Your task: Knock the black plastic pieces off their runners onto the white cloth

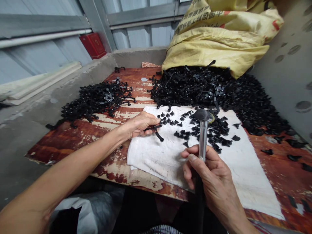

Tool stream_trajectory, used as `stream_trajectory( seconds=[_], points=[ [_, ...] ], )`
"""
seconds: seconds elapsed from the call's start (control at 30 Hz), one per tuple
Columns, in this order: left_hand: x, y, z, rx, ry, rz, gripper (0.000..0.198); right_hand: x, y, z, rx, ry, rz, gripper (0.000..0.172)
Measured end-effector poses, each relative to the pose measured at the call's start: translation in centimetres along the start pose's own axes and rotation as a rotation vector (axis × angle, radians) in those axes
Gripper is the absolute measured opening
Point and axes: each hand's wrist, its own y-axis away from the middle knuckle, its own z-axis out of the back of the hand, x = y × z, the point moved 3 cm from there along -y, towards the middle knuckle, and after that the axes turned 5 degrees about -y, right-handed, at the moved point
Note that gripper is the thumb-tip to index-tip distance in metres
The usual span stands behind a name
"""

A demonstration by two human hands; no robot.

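A curved, slim black part (pixel 159 135) pokes out of the pinched fingers of the left hand (pixel 140 125), above a white cloth (pixel 243 182). The right hand (pixel 215 178) has its fingers curled round a black-headed, silver-shafted hammer (pixel 203 139), head up. Small black round-headed pieces (pixel 187 134) lie just past those fingers. Farther out on the peeling red-brown bench (pixel 136 178), I see a black heap (pixel 97 99) beyond the left fingers, and a yellow woven sack (pixel 216 45) beyond the right.
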Motion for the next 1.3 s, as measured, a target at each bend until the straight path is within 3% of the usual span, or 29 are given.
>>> stream_trajectory(
  seconds=[0.2,0.33,0.47,0.53,0.63,0.7,0.77,0.9,1.07,1.2,1.3],
  points=[
    [-0.3,-0.2,-0.1,-0.053,-0.051,-0.017,0.028,0.5,0.3,-0.1,0.099,0.033,-0.029,0.033],
    [-0.6,-0.1,-0.5,-0.073,-0.104,0.012,0.030,2.0,-0.3,0.5,0.196,0.314,-0.078,0.035],
    [-1.0,0.2,-0.6,-0.147,-0.144,0.054,0.032,4.3,-2.2,0.9,0.175,0.816,0.202,0.024],
    [-1.1,0.4,-0.7,-0.148,-0.160,0.058,0.029,5.0,-2.9,0.6,0.199,1.001,0.383,0.031],
    [-1.1,0.5,-0.7,-0.130,-0.144,0.052,0.027,5.2,-2.8,-0.3,0.259,1.077,0.680,0.047],
    [-1.0,0.4,-0.6,-0.127,-0.129,0.049,0.028,5.2,-2.4,-0.6,0.224,1.091,0.861,0.054],
    [-0.8,0.4,-0.5,-0.107,-0.122,0.035,0.029,5.1,-2.3,-0.6,0.158,1.219,0.950,0.058],
    [-0.3,0.2,-0.4,-0.112,-0.127,0.039,0.025,4.6,-2.9,-0.5,0.232,1.609,0.852,0.061],
    [-0.1,0.1,-0.4,-0.089,-0.127,0.033,0.026,5.5,-2.7,-0.5,0.120,1.521,0.985,0.060],
    [-0.4,0.4,-0.7,-0.122,-0.231,0.065,0.026,5.0,-2.9,-0.6,0.249,1.643,0.892,0.058],
    [-0.8,0.7,-0.9,-0.141,-0.280,0.105,0.026,5.3,-2.8,-0.3,0.148,1.542,0.933,0.058]
  ],
)
